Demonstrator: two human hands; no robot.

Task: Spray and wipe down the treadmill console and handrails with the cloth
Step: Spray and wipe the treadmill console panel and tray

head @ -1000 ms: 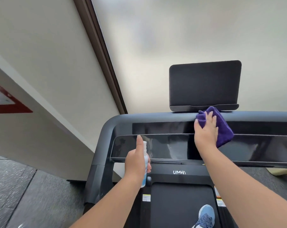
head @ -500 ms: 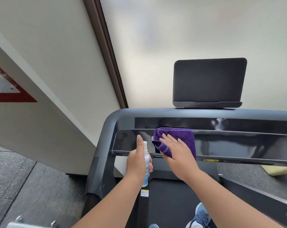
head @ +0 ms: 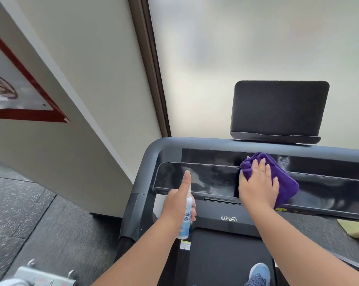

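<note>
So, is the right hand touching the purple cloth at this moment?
Touching. The head view shows the right hand lying flat on the purple cloth, fingers spread, pressing it against the glossy console panel.

Both bare forearms are reaching forward. The left hand [head: 179,205] is curling round something slim, its forefinger pointing straight ahead (thumb hidden). The right hand [head: 258,185] is lying palm down, fingers straight and slightly spread, pressing flat.
</note>
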